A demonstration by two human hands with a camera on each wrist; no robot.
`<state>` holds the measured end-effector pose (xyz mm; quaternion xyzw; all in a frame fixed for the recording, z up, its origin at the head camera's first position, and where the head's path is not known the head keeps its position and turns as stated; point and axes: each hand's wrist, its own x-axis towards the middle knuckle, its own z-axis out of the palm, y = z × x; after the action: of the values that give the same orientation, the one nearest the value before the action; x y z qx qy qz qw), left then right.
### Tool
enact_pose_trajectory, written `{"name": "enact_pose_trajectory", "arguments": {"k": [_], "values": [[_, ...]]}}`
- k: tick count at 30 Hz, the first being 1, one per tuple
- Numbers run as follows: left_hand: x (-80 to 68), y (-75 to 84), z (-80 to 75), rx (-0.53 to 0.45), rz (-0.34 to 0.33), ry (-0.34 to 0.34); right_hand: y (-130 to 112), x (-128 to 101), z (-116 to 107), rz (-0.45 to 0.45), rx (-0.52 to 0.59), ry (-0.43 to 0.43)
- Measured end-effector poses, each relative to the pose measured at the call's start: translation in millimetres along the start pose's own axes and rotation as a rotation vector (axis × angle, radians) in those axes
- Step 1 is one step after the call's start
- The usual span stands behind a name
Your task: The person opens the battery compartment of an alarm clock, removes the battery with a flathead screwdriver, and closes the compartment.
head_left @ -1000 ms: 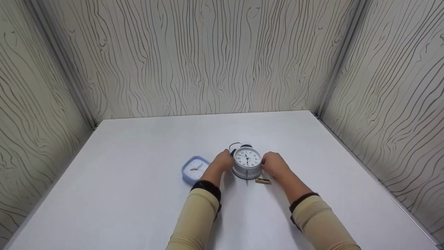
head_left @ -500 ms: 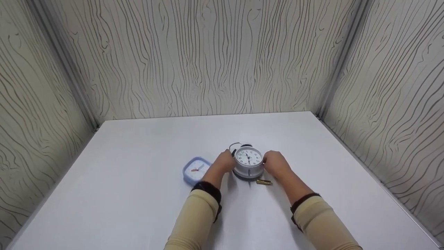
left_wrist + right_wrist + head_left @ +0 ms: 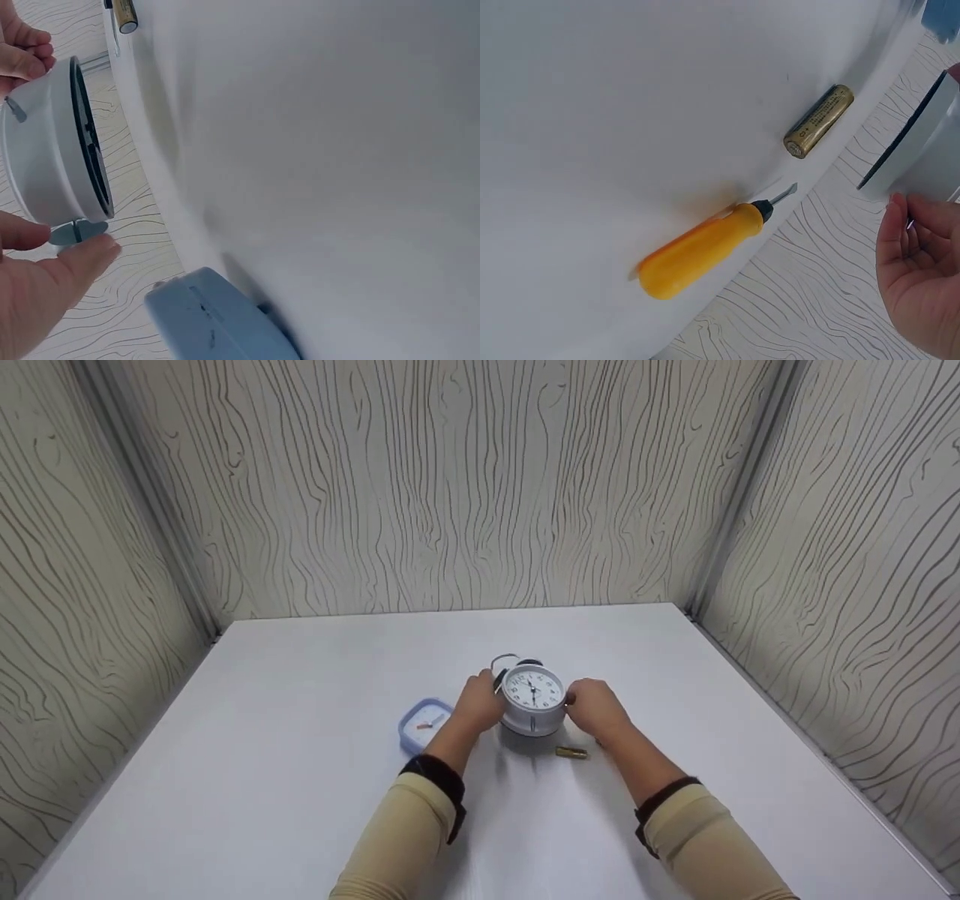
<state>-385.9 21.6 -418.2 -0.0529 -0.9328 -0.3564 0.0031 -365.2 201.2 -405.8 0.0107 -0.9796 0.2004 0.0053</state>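
The person holds a round white alarm clock (image 3: 533, 700) between both hands, just above the white table (image 3: 300, 780). The left hand (image 3: 480, 703) curls its fingers round the clock's left side, and the right hand (image 3: 594, 709) curls round its right side — so both hands grip the clock. Its face points up toward the head camera, with black numbers round the edge, too small to read. A thin metal handle and a dark bell show at its top.

A gold battery (image 3: 571, 752) lies on the table just in front of the clock. There is small writing along its side in the right wrist view, but it is too blurry to read.

A small blue square clock (image 3: 422, 724) lies flat on the table, just to the left of the left hand.

The right wrist view shows something the head view mostly hides — a little screwdriver (image 3: 709, 248) with a yellow handle, lying on the table near the battery.

The left wrist view shows the back of the alarm clock (image 3: 56, 146), which is dark with ribs, and the blue clock's plain side (image 3: 217, 322). The wall (image 3: 450, 480) behind the table has a wavy wood pattern.
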Motion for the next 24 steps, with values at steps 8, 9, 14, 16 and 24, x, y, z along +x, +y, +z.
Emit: {"name": "enact_pose_trajectory", "arguments": {"k": [8, 9, 14, 16, 24], "values": [[-7.6, 1.1, 1.6, -0.21, -0.08, 0.05, -5, -4, 2, -0.029, -0.007, 0.026], [-8.4, 1.9, 1.4, -0.243, -0.095, 0.059, -6, -4, 2, -0.032, -0.005, 0.036], [-10.4, 1.6, 1.2, -0.375, -0.118, 0.116, -12, -9, 3, -0.053, 0.002, 0.071], [-10.6, -0.5, 1.0, -0.394, -0.11, 0.143, -14, -10, 4, -0.064, 0.01, 0.076], [-12.9, -4.6, -5.6, -0.448, -0.126, 0.177, -16, -13, 7, -0.093, 0.059, 0.093]]}}
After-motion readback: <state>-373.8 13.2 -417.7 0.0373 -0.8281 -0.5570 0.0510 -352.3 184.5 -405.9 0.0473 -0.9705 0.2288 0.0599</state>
